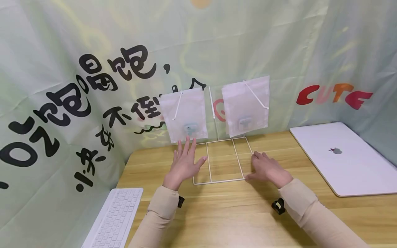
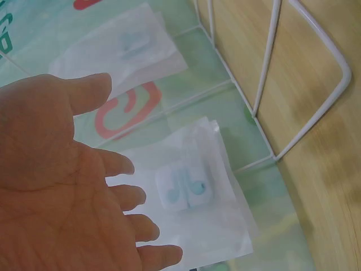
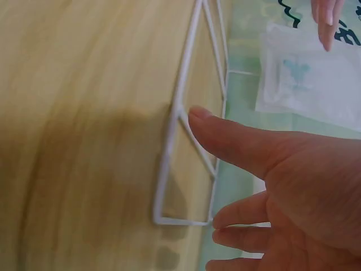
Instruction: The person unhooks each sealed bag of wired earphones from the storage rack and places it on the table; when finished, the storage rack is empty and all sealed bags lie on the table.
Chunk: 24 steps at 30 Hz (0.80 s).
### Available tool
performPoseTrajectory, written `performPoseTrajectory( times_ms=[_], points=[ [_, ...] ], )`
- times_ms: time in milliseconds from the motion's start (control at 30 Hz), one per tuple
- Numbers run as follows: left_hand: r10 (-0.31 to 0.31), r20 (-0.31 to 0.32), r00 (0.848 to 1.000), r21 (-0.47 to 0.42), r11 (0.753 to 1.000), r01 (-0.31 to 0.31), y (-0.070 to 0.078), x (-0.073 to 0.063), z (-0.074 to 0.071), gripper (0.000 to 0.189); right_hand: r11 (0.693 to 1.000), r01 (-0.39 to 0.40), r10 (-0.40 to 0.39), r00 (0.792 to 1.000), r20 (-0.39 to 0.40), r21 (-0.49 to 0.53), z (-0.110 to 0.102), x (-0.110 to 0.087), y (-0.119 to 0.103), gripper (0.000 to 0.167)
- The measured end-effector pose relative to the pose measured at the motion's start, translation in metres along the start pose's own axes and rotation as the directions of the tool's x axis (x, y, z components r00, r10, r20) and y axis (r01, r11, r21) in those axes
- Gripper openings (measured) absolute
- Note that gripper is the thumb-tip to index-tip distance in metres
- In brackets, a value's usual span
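Observation:
A white wire display rack (image 1: 209,162) stands on the wooden table, its flat base forward and its hooks up at the back. Two whitish translucent bags hang from it, the left bag (image 1: 193,106) and the right bag (image 1: 238,106). Through the left one shows a pale case with turquoise earphones (image 2: 183,189). My left hand (image 1: 183,165) is spread, fingertips overlapping that bag's lower edge in the head view, holding nothing. At the base's right side is my right hand (image 1: 268,167), fingers relaxed and thumb apart, close by the wire corners.
A white keyboard (image 1: 119,210) lies at the front left of the table. To the right lies a closed silver laptop (image 1: 350,162). Behind the rack hangs a pale green printed cloth (image 1: 248,41), with another cloth side on the left.

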<state>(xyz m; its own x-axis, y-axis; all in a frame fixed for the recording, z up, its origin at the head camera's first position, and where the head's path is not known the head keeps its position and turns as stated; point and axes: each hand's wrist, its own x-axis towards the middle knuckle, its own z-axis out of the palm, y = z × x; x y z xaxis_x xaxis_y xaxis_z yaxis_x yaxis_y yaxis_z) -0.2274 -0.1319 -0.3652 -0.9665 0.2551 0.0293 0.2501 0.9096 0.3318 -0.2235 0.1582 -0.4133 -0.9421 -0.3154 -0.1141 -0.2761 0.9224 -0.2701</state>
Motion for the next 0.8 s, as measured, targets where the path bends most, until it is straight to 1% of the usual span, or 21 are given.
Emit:
performPoseTrajectory(
  times_ms=[100, 167, 300, 433, 500, 567, 633, 700, 733, 767, 800],
  points=[
    [-0.005, 0.005, 1.000, -0.007, 1.000, 0.005, -0.002, -0.001, 0.000, 0.082, 1.000, -0.007, 0.007, 1.000, 0.014, 0.000, 0.005, 0.000, 0.004, 0.082],
    [-0.007, 0.005, 1.000, -0.011, 1.000, 0.007, -0.003, -0.001, 0.001, 0.082, 1.000, -0.016, 0.016, 1.000, 0.024, 0.006, 0.006, 0.000, 0.005, 0.080],
    [-0.013, -0.002, 1.000, -0.006, 1.000, 0.013, -0.005, 0.000, 0.001, 0.082, 0.999, -0.033, 0.032, 0.998, 0.045, 0.028, 0.008, 0.001, 0.007, 0.084],
    [-0.008, -0.007, 1.000, -0.032, 0.999, 0.008, -0.006, 0.004, 0.002, 0.082, 0.998, -0.042, 0.040, 0.997, 0.062, 0.036, 0.007, 0.000, 0.010, 0.086],
    [-0.001, -0.019, 1.000, -0.043, 0.999, 0.000, -0.010, 0.007, 0.002, 0.082, 0.999, -0.040, 0.038, 0.997, 0.065, 0.035, 0.007, 0.000, 0.012, 0.086],
    [-0.005, -0.033, 0.999, -0.077, 0.997, 0.002, -0.015, 0.011, 0.002, 0.082, 0.999, -0.040, 0.038, 0.997, 0.067, 0.033, 0.008, 0.001, 0.012, 0.086],
    [-0.021, -0.061, 0.998, -0.138, 0.990, 0.013, -0.022, 0.015, 0.002, 0.082, 0.999, -0.040, 0.038, 0.997, 0.070, 0.032, 0.009, 0.002, 0.011, 0.087],
    [-0.062, -0.102, 0.993, -0.233, 0.972, 0.036, -0.029, 0.020, 0.000, 0.081, 0.999, -0.042, 0.040, 0.997, 0.069, 0.034, 0.010, 0.002, 0.011, 0.087],
    [-0.084, -0.134, 0.987, -0.282, 0.958, 0.043, -0.032, 0.022, -0.002, 0.079, 0.999, -0.042, 0.040, 0.997, 0.070, 0.033, 0.011, 0.003, 0.011, 0.088],
    [-0.109, -0.175, 0.978, -0.323, 0.945, 0.048, -0.035, 0.025, -0.004, 0.078, 0.998, -0.044, 0.041, 0.997, 0.071, 0.034, 0.011, 0.003, 0.011, 0.088],
    [-0.143, -0.217, 0.966, -0.370, 0.927, 0.054, -0.038, 0.028, -0.006, 0.076, 0.999, -0.042, 0.040, 0.997, 0.070, 0.033, 0.011, 0.003, 0.011, 0.088]
  ],
)
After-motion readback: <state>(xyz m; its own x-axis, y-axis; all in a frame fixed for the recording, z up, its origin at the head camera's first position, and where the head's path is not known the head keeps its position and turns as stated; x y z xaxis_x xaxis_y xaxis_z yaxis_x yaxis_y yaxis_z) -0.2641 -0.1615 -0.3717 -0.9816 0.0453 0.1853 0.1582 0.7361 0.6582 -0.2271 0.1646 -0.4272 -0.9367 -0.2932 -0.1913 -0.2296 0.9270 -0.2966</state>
